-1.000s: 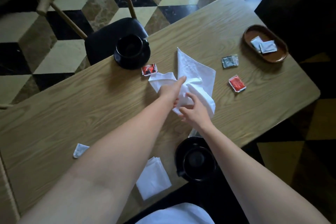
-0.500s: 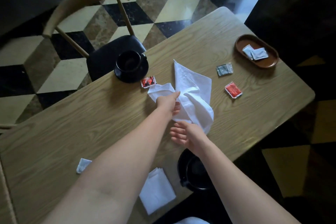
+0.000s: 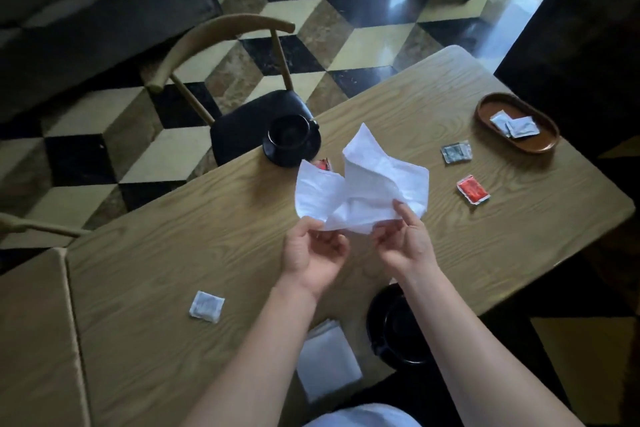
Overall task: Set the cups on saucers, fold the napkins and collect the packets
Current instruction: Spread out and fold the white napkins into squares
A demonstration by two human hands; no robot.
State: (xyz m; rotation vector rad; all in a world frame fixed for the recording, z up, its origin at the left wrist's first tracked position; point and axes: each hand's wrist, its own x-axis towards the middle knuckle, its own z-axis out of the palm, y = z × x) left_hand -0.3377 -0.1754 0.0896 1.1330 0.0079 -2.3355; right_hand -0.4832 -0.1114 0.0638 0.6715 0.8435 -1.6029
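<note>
A crumpled white napkin (image 3: 363, 184) hangs above the table's middle. My left hand (image 3: 311, 253) pinches its lower left edge and my right hand (image 3: 405, 243) pinches its lower right edge. A folded white napkin (image 3: 327, 360) lies near the front edge. One black cup on a saucer (image 3: 291, 140) stands at the far edge; another black cup on a saucer (image 3: 398, 329) sits near me, partly behind my right forearm. Loose packets lie about: a white one (image 3: 206, 307), a red one (image 3: 472, 189), a grey one (image 3: 456, 151), and a red one (image 3: 322, 163) half hidden by the napkin.
A brown oval tray (image 3: 533, 146) at the far right holds two white packets (image 3: 512, 123). The wooden table (image 3: 173, 253) has a rounded right corner. A wooden chair with a black seat (image 3: 249, 121) stands beyond the far edge, on a checkered floor.
Both hands have lifted the napkin off the table and drawn it toward me. My right hand, open below it before, now pinches its edge. The camera has tilted up.
</note>
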